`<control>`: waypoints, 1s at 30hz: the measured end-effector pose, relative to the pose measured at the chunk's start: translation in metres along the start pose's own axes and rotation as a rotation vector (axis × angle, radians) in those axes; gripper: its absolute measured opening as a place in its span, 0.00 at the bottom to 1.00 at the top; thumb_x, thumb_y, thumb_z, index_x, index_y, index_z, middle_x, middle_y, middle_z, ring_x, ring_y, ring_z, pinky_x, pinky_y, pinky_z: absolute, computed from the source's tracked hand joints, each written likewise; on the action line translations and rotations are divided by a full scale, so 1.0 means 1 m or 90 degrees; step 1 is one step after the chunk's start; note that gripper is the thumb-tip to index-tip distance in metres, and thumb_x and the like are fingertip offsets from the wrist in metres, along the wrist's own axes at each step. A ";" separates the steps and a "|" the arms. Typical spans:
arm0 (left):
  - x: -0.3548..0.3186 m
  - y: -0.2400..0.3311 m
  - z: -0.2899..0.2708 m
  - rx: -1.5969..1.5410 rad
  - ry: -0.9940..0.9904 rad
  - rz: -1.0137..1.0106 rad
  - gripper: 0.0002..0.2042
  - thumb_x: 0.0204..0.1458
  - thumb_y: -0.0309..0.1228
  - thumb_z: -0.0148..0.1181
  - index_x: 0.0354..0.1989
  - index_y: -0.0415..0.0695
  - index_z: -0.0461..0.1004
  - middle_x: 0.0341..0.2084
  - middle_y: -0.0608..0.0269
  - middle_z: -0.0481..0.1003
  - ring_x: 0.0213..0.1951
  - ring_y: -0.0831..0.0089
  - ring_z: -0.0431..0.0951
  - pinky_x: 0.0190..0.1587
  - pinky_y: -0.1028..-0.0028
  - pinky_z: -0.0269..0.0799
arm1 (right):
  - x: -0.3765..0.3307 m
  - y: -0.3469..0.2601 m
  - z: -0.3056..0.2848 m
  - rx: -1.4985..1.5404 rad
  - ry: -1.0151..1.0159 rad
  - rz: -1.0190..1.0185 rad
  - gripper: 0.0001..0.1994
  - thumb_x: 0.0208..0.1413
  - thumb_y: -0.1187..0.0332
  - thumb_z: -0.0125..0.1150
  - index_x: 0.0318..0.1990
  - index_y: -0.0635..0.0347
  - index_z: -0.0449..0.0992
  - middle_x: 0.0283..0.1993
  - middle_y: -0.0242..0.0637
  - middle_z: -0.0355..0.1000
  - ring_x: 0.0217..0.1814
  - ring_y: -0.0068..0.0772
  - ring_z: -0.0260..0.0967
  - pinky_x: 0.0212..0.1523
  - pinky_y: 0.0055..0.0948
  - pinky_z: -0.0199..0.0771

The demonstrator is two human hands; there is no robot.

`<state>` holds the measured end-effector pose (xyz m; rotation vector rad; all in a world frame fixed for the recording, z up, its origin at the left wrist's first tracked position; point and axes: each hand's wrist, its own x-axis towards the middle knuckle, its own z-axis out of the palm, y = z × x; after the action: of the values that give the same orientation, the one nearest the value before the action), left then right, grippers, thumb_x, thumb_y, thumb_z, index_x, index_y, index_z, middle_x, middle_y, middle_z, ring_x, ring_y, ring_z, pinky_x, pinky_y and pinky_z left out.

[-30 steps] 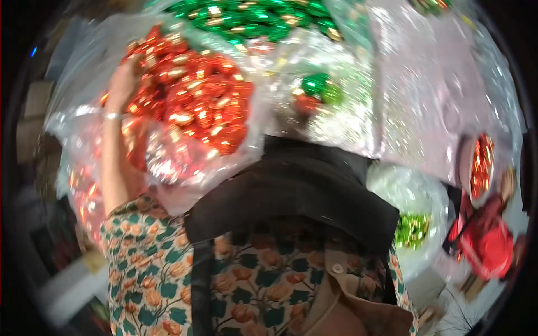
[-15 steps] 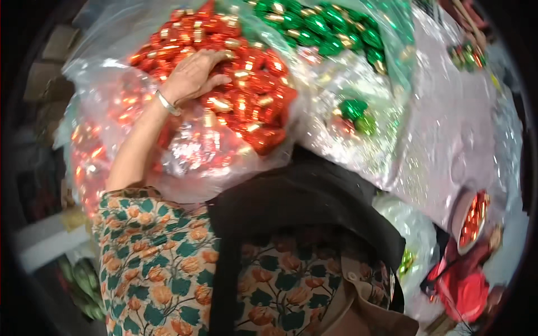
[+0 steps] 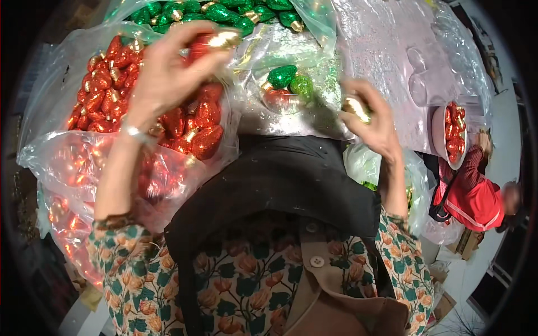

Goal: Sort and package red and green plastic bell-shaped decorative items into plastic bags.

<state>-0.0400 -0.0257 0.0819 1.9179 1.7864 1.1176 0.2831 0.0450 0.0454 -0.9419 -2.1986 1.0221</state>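
Observation:
My left hand (image 3: 162,75) is closed around a red glitter bulb ornament (image 3: 200,49) with a gold cap, held above an opened plastic bag of red ornaments (image 3: 103,84). On the right, my right hand (image 3: 372,120) is closed on a bulb ornament with a shiny gold cap (image 3: 357,108); its body is hidden by the fingers. Between the hands, a dark green ornament (image 3: 282,75), a light green ornament (image 3: 301,85) and a red ornament (image 3: 279,101) sit together in a small clear plastic container (image 3: 258,89).
Green ornaments (image 3: 224,12) with gold caps fill another plastic bag at the back. Clear plastic trays (image 3: 417,75) lie on the plastic-covered table (image 3: 370,45). At the far right, a pink bowl (image 3: 440,131) holds red ornaments beside a person in red (image 3: 473,196).
My left hand has lifted out of the red pile with a red ornament. My right hand has come into view holding a gold-capped ornament. The whole view has shifted to the right.

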 end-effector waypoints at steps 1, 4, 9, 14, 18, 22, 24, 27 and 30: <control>0.004 0.003 0.015 -0.013 0.011 0.087 0.19 0.43 0.38 0.65 0.40 0.39 0.73 0.34 0.58 0.74 0.37 0.71 0.74 0.41 0.73 0.69 | 0.017 -0.012 0.012 -0.056 -0.023 -0.100 0.20 0.43 0.70 0.57 0.47 0.62 0.69 0.37 0.42 0.70 0.37 0.37 0.70 0.40 0.31 0.70; 0.019 0.011 0.052 -0.008 -0.047 0.218 0.18 0.44 0.39 0.64 0.40 0.40 0.73 0.31 0.58 0.73 0.35 0.66 0.72 0.39 0.71 0.69 | 0.029 -0.004 0.027 -0.198 -0.217 -0.123 0.20 0.42 0.70 0.59 0.46 0.62 0.69 0.37 0.45 0.70 0.37 0.43 0.70 0.40 0.34 0.70; 0.032 -0.013 0.116 -0.019 -0.296 0.381 0.15 0.47 0.38 0.59 0.41 0.42 0.71 0.34 0.58 0.72 0.41 0.64 0.71 0.43 0.66 0.66 | 0.019 -0.011 0.027 -0.259 -0.335 -0.079 0.17 0.42 0.70 0.56 0.44 0.61 0.70 0.36 0.50 0.69 0.36 0.51 0.68 0.38 0.40 0.69; 0.048 0.007 0.118 0.114 -0.437 0.358 0.15 0.47 0.37 0.58 0.42 0.44 0.69 0.33 0.59 0.71 0.43 0.62 0.70 0.45 0.59 0.64 | 0.007 0.011 0.022 -0.166 -0.242 -0.109 0.16 0.42 0.68 0.60 0.41 0.62 0.72 0.35 0.43 0.69 0.37 0.48 0.69 0.38 0.37 0.69; 0.032 -0.039 0.153 0.122 -0.130 0.622 0.11 0.45 0.34 0.58 0.35 0.44 0.72 0.35 0.61 0.69 0.41 0.62 0.68 0.44 0.59 0.62 | 0.007 0.013 0.022 -0.121 -0.275 -0.170 0.15 0.42 0.69 0.61 0.40 0.63 0.72 0.35 0.44 0.69 0.38 0.47 0.69 0.39 0.38 0.69; 0.061 0.004 0.137 0.485 -0.309 0.487 0.07 0.39 0.31 0.58 0.27 0.43 0.74 0.32 0.61 0.68 0.43 0.64 0.66 0.45 0.60 0.60 | 0.011 0.015 0.022 -0.134 -0.340 -0.148 0.17 0.41 0.70 0.62 0.41 0.63 0.72 0.37 0.43 0.69 0.39 0.45 0.69 0.40 0.37 0.69; 0.058 -0.004 0.133 0.488 -0.322 0.459 0.06 0.38 0.31 0.58 0.25 0.44 0.75 0.34 0.61 0.68 0.43 0.66 0.65 0.46 0.61 0.59 | 0.014 0.022 0.021 -0.082 -0.328 -0.133 0.17 0.43 0.69 0.61 0.43 0.63 0.72 0.38 0.43 0.69 0.40 0.44 0.69 0.42 0.36 0.68; 0.056 -0.014 0.130 0.490 -0.347 0.404 0.06 0.35 0.31 0.60 0.22 0.44 0.76 0.37 0.62 0.67 0.44 0.71 0.64 0.46 0.64 0.58 | 0.018 0.019 0.023 -0.061 -0.327 -0.126 0.17 0.45 0.67 0.61 0.43 0.64 0.72 0.39 0.42 0.69 0.40 0.42 0.69 0.43 0.34 0.68; 0.061 -0.016 0.136 0.469 -0.331 0.516 0.03 0.36 0.28 0.57 0.20 0.42 0.73 0.38 0.58 0.68 0.47 0.64 0.64 0.49 0.57 0.59 | 0.025 0.008 0.024 -0.071 -0.334 -0.127 0.16 0.47 0.66 0.60 0.43 0.65 0.72 0.39 0.41 0.69 0.41 0.39 0.69 0.43 0.31 0.68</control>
<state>0.0388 0.0737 0.0019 3.1349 1.1982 -0.0096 0.2540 0.0583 0.0297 -0.5164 -2.7356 1.1561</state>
